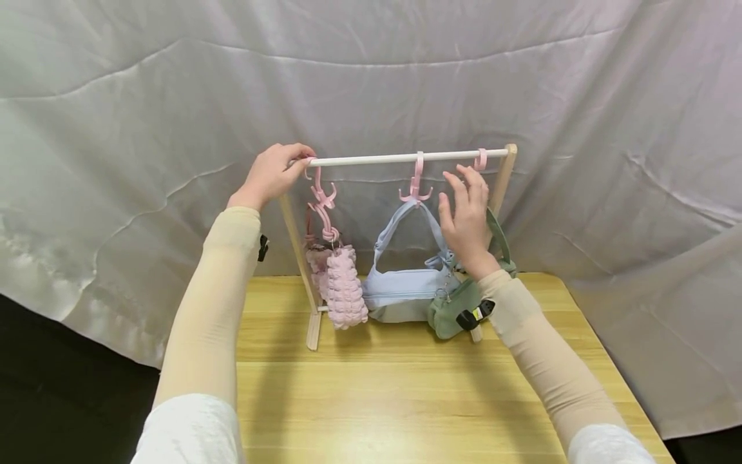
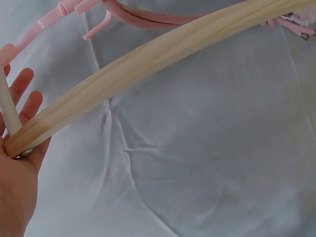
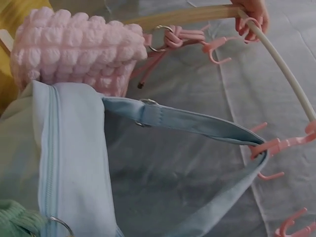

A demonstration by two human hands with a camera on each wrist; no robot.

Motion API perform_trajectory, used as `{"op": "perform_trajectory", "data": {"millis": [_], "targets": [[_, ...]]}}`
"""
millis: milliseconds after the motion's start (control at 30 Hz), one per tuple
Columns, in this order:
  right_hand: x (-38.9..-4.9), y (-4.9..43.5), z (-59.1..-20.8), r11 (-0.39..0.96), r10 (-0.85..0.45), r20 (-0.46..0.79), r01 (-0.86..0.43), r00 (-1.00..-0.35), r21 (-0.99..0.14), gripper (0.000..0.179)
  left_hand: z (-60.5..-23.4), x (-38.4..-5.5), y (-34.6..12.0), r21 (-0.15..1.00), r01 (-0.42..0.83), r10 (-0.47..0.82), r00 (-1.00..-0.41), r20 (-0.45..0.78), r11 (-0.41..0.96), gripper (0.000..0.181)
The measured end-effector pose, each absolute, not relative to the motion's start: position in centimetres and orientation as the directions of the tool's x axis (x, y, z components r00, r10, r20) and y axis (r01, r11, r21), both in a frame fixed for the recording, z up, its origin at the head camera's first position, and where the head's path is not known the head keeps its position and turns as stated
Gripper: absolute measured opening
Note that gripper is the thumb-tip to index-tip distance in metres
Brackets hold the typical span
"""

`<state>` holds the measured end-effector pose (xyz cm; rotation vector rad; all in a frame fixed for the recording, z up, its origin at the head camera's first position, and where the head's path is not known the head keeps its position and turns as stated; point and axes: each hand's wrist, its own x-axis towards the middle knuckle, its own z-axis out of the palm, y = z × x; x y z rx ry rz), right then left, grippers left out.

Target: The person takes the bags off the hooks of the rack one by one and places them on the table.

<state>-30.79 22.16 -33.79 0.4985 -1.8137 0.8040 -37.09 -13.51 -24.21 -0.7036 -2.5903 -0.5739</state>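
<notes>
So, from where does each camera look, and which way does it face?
Head: on the person's head, facing forward and down at the rack; both arms, the left hand and right hand show.
Left wrist: on that wrist, facing the rack's post; the left hand shows at the left edge.
Right wrist: on that wrist, facing the blue bag and puffy bag; only the left hand shows, beyond them.
Shared: head and right wrist both show these bags.

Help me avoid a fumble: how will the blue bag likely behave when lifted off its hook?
The blue bag looks floppy, as its strap bends sharply at the hook. It may swing, hanging from that hook, and could brush the green bag overlapping it.
</notes>
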Motion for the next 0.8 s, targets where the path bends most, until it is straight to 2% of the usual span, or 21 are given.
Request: {"op": "perform_trajectory", "data": {"millis": [167, 433, 633, 800], "targets": [[-31.0, 20.7, -35.0, 0.672, 0.016, 0.925, -0.681, -0.380, -0.292, 0.034, -24.3, -37.3, -13.5, 0.239, 0.559, 0.408, -0.781, 0.472, 0.794, 0.034], [-31.3, 18.2, -37.0, 0.646, -0.026, 0.908, -0.701, -0.417, -0.303, 0.035, -24.6, -37.4, -13.3, 0.206, 0.523, 0.386, -0.795, 0.468, 0.827, 0.036], [-31.3, 16.4, -38.1, 0.633, -0.048, 0.882, -0.697, -0.469, -0.337, 0.037, -24.7, -37.6, -13.2, 0.191, 0.510, 0.377, -0.798, 0.471, 0.839, 0.038], [-31.4, 14.9, -39.0, 0.615, -0.068, 0.840, -0.686, -0.538, -0.389, 0.041, -24.7, -37.6, -13.1, 0.193, 0.498, 0.366, -0.803, 0.470, 0.845, 0.037]]}}
